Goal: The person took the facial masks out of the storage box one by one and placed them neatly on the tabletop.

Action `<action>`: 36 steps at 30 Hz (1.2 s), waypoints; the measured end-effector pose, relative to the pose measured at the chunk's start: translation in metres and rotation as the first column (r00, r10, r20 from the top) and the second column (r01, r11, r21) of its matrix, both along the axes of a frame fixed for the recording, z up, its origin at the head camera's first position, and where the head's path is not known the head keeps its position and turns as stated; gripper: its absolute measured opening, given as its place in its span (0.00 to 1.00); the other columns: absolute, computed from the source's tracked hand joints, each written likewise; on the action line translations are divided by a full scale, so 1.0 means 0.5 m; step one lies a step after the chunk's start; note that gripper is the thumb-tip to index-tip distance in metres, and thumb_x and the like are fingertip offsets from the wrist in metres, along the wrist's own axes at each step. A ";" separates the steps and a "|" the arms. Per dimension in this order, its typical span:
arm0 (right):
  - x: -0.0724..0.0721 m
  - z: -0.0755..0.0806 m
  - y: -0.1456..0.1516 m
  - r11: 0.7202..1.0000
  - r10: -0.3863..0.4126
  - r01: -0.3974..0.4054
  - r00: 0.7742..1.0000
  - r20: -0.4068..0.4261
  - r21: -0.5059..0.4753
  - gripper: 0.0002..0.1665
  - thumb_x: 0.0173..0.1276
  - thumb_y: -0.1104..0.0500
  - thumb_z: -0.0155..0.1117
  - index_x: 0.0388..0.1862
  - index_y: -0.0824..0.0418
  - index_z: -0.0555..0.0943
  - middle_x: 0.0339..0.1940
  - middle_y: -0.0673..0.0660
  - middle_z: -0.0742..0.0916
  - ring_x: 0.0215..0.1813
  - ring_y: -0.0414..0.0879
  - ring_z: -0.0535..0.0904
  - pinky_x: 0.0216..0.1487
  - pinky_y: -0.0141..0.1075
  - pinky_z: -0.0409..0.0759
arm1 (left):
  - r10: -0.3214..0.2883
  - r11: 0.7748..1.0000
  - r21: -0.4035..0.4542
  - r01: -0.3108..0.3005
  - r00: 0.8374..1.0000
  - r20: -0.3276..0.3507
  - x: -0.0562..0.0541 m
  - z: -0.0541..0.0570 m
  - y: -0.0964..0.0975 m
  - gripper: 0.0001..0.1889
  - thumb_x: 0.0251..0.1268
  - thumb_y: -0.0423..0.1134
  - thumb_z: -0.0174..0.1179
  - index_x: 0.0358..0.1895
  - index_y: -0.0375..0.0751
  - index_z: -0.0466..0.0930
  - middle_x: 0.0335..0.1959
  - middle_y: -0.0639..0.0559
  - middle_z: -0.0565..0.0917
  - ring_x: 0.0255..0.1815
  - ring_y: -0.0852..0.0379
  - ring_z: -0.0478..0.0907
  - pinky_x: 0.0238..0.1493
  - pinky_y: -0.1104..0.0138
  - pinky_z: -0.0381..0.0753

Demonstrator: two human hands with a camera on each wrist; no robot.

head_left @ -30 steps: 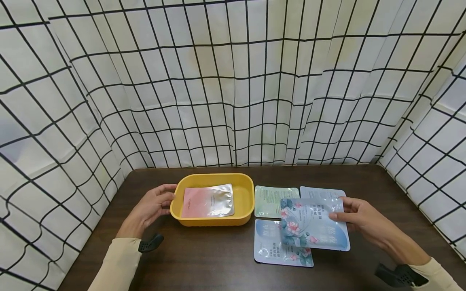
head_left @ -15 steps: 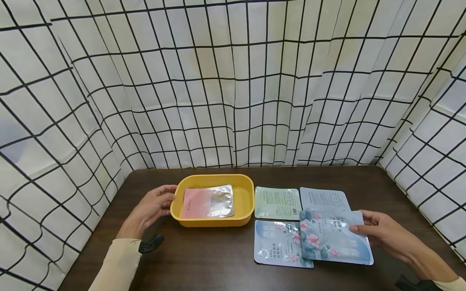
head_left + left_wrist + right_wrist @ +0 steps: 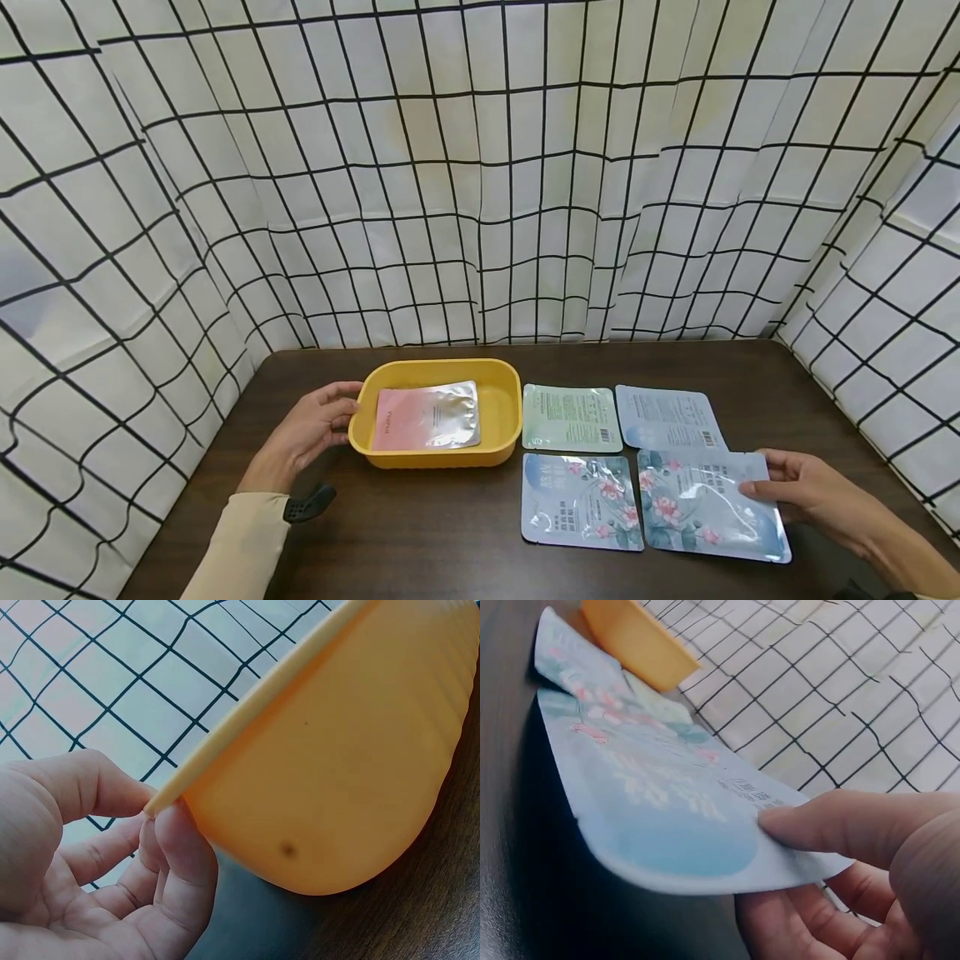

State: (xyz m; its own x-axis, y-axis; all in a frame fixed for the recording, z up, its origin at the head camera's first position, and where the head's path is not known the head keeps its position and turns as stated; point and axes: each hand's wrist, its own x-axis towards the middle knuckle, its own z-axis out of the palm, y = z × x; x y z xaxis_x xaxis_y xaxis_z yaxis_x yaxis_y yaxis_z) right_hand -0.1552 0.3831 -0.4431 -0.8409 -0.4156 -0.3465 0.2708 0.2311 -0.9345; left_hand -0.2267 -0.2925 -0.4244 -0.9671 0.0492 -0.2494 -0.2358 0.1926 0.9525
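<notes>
My right hand [image 3: 813, 492] pinches the right edge of a blue floral sheet mask packet [image 3: 708, 508], thumb on top and fingers beneath. In the right wrist view the near end of this packet [image 3: 667, 817] is raised above the table. My left hand [image 3: 315, 425] pinches the left rim of a yellow plastic basin [image 3: 450, 458]; the left wrist view shows thumb and fingers on the basin's rim [image 3: 247, 712]. Inside the basin lies a pink and silver packet [image 3: 427, 417]. A second blue floral packet [image 3: 577, 504] lies just left of the held one.
Behind the floral packets lie a green packet [image 3: 572, 421], beside the basin, and a pale blue packet [image 3: 663, 417] with its printed side up. The dark wooden table [image 3: 420, 533] ends at a white curtain with black grid lines [image 3: 480, 200].
The right hand has carried its floral packet rightward and toward me, off the other floral packet it overlapped, and lower to the table. The left hand stays on the basin rim.
</notes>
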 end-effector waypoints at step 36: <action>-0.016 0.038 -0.046 0.867 0.062 0.067 0.968 -0.241 0.494 0.22 0.73 0.56 0.64 0.53 0.74 0.79 0.34 0.56 0.85 0.37 0.46 0.80 0.37 0.40 0.86 | 0.009 1.000 0.003 -0.009 1.000 0.011 -0.001 0.001 0.000 0.28 0.76 0.37 0.55 0.74 0.37 0.62 0.63 0.34 0.75 0.47 0.51 0.83 0.48 0.59 0.87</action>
